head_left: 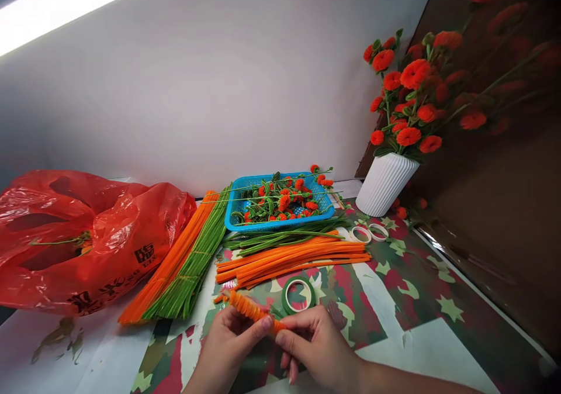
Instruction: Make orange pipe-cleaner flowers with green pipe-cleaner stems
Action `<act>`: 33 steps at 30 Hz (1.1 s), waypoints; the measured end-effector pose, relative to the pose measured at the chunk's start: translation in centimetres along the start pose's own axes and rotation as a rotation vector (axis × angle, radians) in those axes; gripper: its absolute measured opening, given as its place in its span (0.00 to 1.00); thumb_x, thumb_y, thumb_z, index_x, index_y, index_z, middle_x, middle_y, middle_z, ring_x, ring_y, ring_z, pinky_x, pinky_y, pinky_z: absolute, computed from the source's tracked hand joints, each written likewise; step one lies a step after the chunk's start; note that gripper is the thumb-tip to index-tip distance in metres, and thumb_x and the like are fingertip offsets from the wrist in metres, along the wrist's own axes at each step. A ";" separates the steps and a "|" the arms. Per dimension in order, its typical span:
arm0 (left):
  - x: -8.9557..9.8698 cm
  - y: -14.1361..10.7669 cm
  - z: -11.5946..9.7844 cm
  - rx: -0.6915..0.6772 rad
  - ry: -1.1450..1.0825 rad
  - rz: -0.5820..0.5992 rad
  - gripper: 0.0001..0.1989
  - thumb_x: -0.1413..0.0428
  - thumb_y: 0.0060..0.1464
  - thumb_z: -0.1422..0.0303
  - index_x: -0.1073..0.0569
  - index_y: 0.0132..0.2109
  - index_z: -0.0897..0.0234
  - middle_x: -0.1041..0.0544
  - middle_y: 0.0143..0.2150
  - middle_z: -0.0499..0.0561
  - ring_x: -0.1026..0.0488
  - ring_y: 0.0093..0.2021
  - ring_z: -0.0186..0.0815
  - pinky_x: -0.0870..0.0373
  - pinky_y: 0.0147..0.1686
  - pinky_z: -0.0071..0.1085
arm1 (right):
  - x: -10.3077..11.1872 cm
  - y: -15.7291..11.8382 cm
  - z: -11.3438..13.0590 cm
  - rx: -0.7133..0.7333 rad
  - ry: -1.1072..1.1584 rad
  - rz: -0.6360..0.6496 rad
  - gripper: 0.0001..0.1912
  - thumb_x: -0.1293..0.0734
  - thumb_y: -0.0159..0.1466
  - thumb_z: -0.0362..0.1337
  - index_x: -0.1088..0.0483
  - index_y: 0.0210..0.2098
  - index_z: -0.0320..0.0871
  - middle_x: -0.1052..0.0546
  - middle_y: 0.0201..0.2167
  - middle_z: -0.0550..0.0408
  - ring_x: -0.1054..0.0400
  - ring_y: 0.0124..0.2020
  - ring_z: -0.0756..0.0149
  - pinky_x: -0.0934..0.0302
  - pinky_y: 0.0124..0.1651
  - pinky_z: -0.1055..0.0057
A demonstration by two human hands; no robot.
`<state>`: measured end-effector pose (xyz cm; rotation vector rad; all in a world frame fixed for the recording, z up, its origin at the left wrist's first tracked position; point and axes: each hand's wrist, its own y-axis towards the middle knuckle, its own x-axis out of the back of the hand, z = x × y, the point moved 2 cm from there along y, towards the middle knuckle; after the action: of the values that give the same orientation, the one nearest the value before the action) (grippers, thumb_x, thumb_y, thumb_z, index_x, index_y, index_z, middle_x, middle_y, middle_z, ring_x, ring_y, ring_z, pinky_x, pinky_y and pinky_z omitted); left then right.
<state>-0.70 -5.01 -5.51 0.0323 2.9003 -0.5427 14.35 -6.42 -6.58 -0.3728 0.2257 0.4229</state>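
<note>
Camouflage-patterned table, white towards its left edge — there a red plastic bag, then long orange and green bundles. Blue basket and ribbed white vase along the far edge, the vase near the right corner — nearer, loose green stems, orange stems, white tape rolls, green tape

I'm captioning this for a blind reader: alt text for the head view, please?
A left hand and right hand hold a coiled orange pipe cleaner above a camouflage-patterned cover, near green tape. Behind are orange pipe cleaners, green pipe cleaners and a blue basket of fuzzy flowers. A red plastic bag is left, a white ribbed vase of red flowers right.
</note>
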 end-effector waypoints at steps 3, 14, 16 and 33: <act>-0.3 -0.4 -0.2 -0.058 -0.056 0.022 0.19 0.31 0.32 0.58 0.24 0.29 0.66 0.24 0.26 0.49 0.28 0.26 0.33 0.31 0.27 0.25 | -0.1 0.1 0.0 0.016 0.088 0.071 0.28 0.30 0.51 0.57 0.29 0.27 0.33 0.31 0.16 0.59 0.38 0.13 0.78 0.47 0.15 0.82; -0.6 -0.8 0.6 -0.024 -0.102 0.267 0.15 0.36 0.44 0.59 0.26 0.32 0.66 0.30 0.28 0.48 0.32 0.19 0.30 0.33 0.19 0.27 | -0.2 0.2 -0.4 0.058 0.134 0.085 0.27 0.30 0.52 0.56 0.31 0.25 0.34 0.31 0.16 0.59 0.38 0.12 0.79 0.46 0.14 0.82; -0.5 -0.8 0.6 -0.041 -0.086 0.251 0.14 0.36 0.44 0.60 0.27 0.31 0.67 0.31 0.27 0.48 0.32 0.19 0.30 0.33 0.19 0.26 | -0.2 0.2 -0.4 0.060 0.136 0.089 0.27 0.30 0.53 0.56 0.31 0.25 0.33 0.31 0.16 0.59 0.38 0.12 0.79 0.47 0.15 0.82; 0.3 -0.3 0.5 -0.075 -0.021 0.291 0.17 0.35 0.41 0.56 0.22 0.32 0.66 0.26 0.26 0.51 0.31 0.23 0.32 0.31 0.25 0.28 | 0.2 0.2 -1.5 -0.246 0.603 0.352 0.22 0.27 0.54 0.47 0.31 0.32 0.31 0.29 0.15 0.60 0.41 0.10 0.81 0.41 0.18 0.81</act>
<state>-0.90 -5.48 -5.86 0.4272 2.8211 -0.3802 14.23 -6.79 -8.02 -0.7043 0.8393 0.6813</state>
